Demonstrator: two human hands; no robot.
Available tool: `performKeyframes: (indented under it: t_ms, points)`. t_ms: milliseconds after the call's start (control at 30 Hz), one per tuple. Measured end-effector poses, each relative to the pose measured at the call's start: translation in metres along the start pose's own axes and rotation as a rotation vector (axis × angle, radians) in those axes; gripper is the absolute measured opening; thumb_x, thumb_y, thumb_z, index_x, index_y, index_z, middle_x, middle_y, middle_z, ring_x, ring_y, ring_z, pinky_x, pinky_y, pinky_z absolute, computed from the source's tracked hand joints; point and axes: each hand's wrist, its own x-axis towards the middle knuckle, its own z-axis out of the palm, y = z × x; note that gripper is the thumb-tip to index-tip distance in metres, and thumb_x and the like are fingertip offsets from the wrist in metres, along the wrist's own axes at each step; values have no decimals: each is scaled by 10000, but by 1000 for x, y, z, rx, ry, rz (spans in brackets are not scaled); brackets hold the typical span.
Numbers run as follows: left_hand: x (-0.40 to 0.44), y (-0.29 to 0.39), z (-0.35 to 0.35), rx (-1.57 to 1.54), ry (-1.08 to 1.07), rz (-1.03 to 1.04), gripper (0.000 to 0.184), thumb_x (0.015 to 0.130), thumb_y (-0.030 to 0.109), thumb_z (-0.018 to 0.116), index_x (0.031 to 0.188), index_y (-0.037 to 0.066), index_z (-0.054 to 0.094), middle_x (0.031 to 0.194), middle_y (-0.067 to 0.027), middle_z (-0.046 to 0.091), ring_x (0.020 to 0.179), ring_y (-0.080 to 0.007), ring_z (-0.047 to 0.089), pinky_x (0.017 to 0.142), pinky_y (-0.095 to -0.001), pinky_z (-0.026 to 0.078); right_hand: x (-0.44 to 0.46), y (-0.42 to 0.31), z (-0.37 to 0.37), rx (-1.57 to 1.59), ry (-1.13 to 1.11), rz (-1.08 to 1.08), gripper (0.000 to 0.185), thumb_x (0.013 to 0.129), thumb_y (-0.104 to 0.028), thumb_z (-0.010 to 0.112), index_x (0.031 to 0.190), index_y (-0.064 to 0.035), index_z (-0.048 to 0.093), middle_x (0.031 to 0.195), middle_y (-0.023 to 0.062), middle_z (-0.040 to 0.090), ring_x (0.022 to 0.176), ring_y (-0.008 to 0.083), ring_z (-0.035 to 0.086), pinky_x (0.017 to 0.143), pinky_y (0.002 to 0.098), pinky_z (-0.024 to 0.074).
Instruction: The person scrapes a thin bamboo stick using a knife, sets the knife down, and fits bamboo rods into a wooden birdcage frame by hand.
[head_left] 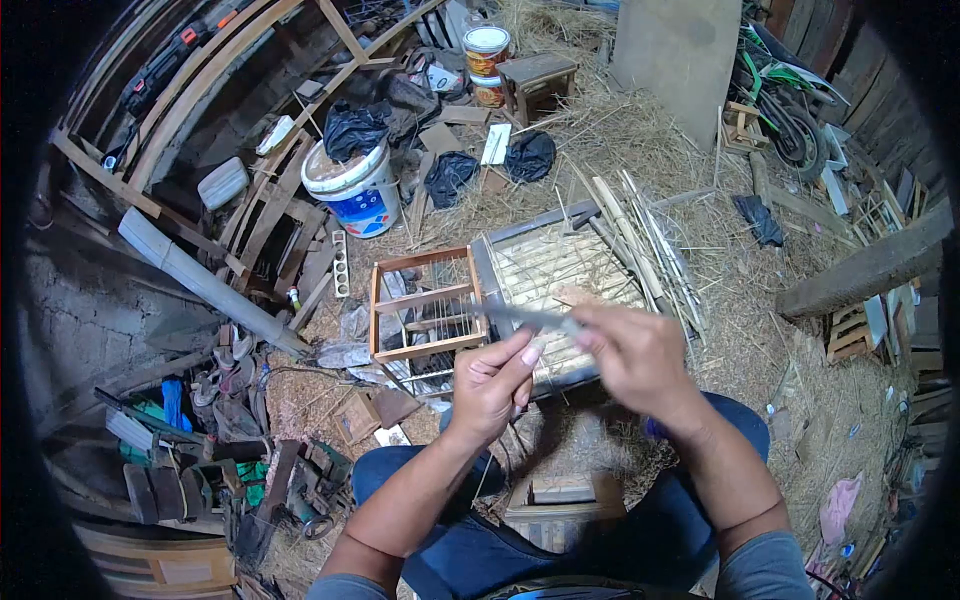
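The person's hands are close together above the near edge of a slatted panel (545,262) in a dark frame. The right hand (640,360) is closed around a blurred grey tool (522,316), long and thin like a blade, which points left and passes just beyond the fingertips of the left hand (490,385). The left thumb and forefinger are pinched together; blur hides what, if anything, they grip. Just left of the panel is a wooden frame (425,352) strung with thin upright rods. Pale sticks (632,240) lie along the panel's right side, some resting over its edge. Farther back on the straw-strewn floor (740,345), a white bucket (365,200) stands with a black plastic bag (355,130) on top.
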Motion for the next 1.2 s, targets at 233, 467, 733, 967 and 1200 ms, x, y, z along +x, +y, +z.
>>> performKeyframes:
  t_ms: [233, 467, 733, 967, 1200]
  points:
    - [-2, 13, 4, -117, -70, -92, 294, 985, 69, 593, 1253, -46, 630, 600, 19, 534, 455, -39, 430, 436, -197, 336, -2, 1, 1, -120, 77, -2, 174, 916, -267, 652, 993, -149, 755, 701, 54, 704, 529, 185, 637, 451, 320, 462]
    - [-5, 10, -2, -204, -161, -169, 344, 993, 71, 571, 1319, -42, 577, 566, 7, 515, 420, -62, 419, 417, -213, 338, 1, -1, -2, -27, 89, -123, 149, 912, -221, 655, 979, -119, 741, 691, 73, 678, 574, 253, 662, 489, 360, 477]
    - [-4, 9, -3, -195, -123, -159, 370, 1018, 100, 523, 1364, -32, 536, 517, 3, 472, 398, -78, 409, 391, -225, 349, -2, 4, 2, -7, 35, 23, 164, 936, -229, 622, 1004, -126, 730, 730, 84, 685, 602, 267, 665, 514, 364, 491]
    - [-1, 15, -2, -179, -188, -162, 421, 1035, 127, 490, 1423, -33, 457, 509, -17, 475, 377, -89, 410, 376, -227, 370, -4, -7, -1, 43, -127, 52, 184, 911, -174, 654, 1036, -55, 716, 800, 144, 702, 708, 287, 698, 613, 373, 522]
    - [1, 14, -3, -179, -244, -181, 388, 1052, 136, 425, 1380, -67, 464, 475, 8, 424, 344, -94, 381, 382, -244, 335, -5, 3, 10, 22, 28, -34, 173, 909, -231, 662, 987, -100, 744, 741, 106, 705, 643, 241, 690, 555, 358, 519]
